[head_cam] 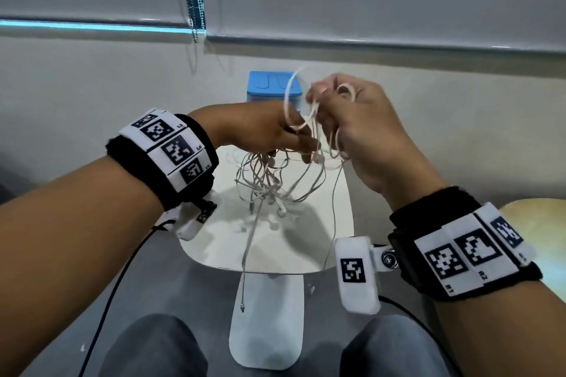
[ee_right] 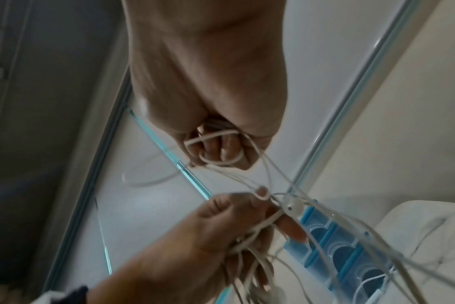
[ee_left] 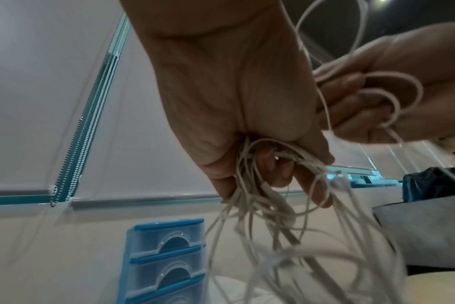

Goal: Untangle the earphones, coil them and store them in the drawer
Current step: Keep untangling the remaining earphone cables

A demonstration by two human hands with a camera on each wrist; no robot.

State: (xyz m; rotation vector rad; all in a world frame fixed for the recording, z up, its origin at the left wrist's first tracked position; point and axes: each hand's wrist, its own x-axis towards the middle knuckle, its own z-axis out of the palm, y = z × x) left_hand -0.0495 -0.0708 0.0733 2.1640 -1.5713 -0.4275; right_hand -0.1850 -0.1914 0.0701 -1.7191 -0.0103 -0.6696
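**Earphones still a knot, drawers untouched**

Head view: both hands are up over the small white worktop (head_cam: 332,242), directly in front of the blue drawer unit (head_cam: 273,87). Left hand (head_cam: 257,131) grips the bulk of the earphones (head_cam: 269,184), fingers curled around a bundle of thin white cords. Strands hang down from it in a loose mess toward the worktop; one long cord drops past the near edge of the worktop with a small plug-like end. Right hand (head_cam: 364,128), on the right side of the drawer unit, pinches a few loops it has pulled up out of the bundle. The drawer unit sits at the far end of the worktop, against the wall.

Left wrist view: left hand (ee_left: 237,98) is closed on the cords, which fan out below the fist: flat-looking, matte, off-white, rubbery. The drawer unit (ee_left: 166,261) shows below it: clear plastic fronts, blue frame, arched pull cut-outs. All drawers look closed.

Right wrist view: right hand (ee_right: 216,144) has its fingers curled tight with a couple of loops wrapped across them. A small inline remote pod shows on one strand, near the left hand's (ee_right: 213,236) thumb.

Progress, my read: early. Untangling is under way, with loops being separated. No neat coil is formed and nothing is stored. Left to do: finish untangling, coil, open a drawer, stow.
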